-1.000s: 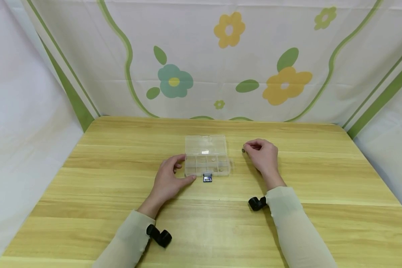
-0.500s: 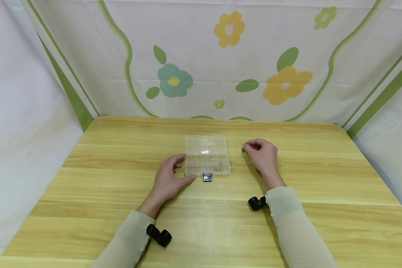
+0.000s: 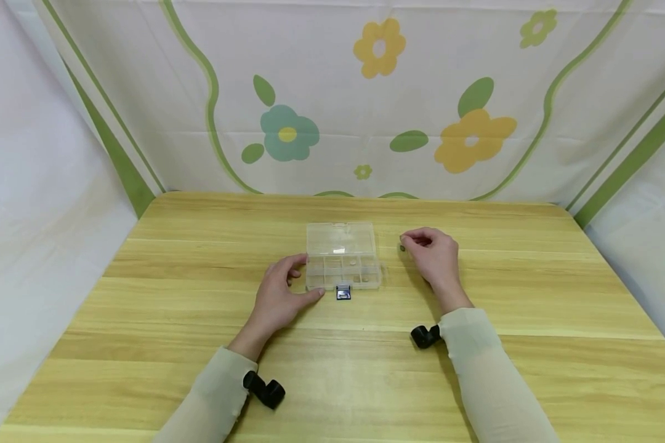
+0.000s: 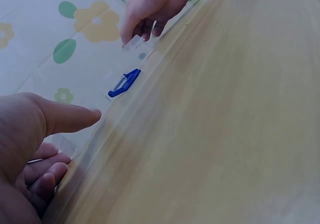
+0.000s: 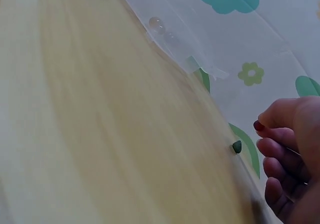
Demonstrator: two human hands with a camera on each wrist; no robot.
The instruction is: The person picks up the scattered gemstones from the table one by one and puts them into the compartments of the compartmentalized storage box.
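A clear plastic compartment box (image 3: 340,239) lies on the table, lid tipped back, with a blue clasp (image 4: 125,82) at its front. My left hand (image 3: 277,298) holds the box's left end, thumb at the front corner and index finger at the side near the hinge. To the right of the box, my right hand (image 3: 435,255) pinches a tiny dark red piece (image 5: 258,126) between thumb and index finger; its kind is too small to tell. Just below those fingertips a small dark green stone (image 5: 237,147) sits on the wood. Several small pale pieces (image 3: 353,263) show in the compartments.
The wooden table (image 3: 332,381) reaches back to a white flowered curtain (image 3: 343,92), with more white cloth at both sides. Black wrist cameras are strapped over both sleeves, one (image 3: 265,391) on the left and one (image 3: 424,336) on the right.
My right fingertips have shifted slightly up and left, and the green stone now shows separately below them. The left hand and the box have kept their places.
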